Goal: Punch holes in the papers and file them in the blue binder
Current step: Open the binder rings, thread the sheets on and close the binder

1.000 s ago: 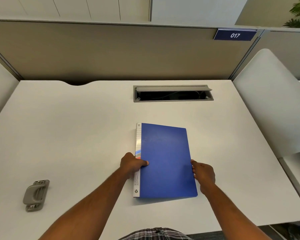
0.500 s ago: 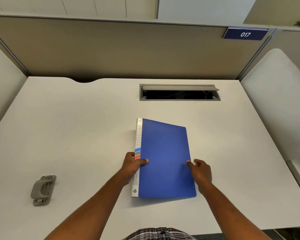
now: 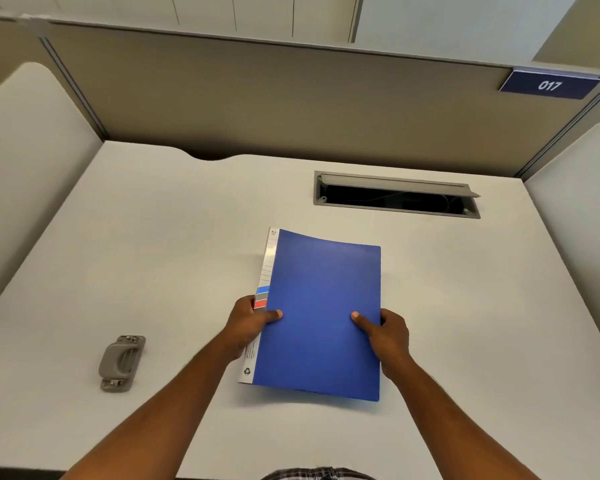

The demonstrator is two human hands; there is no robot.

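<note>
Blue binder (image 3: 321,317) closed, gripped at both side edges
Left hand (image 3: 248,322) at nine o'clock, right hand (image 3: 383,332) at three; grey hole punch (image 3: 121,362) toward eight

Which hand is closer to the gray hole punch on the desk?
Left. The left hand grips the blue binder's spine edge, on the side toward the hole punch. The right hand grips the binder's opposite edge, farther away.
</note>
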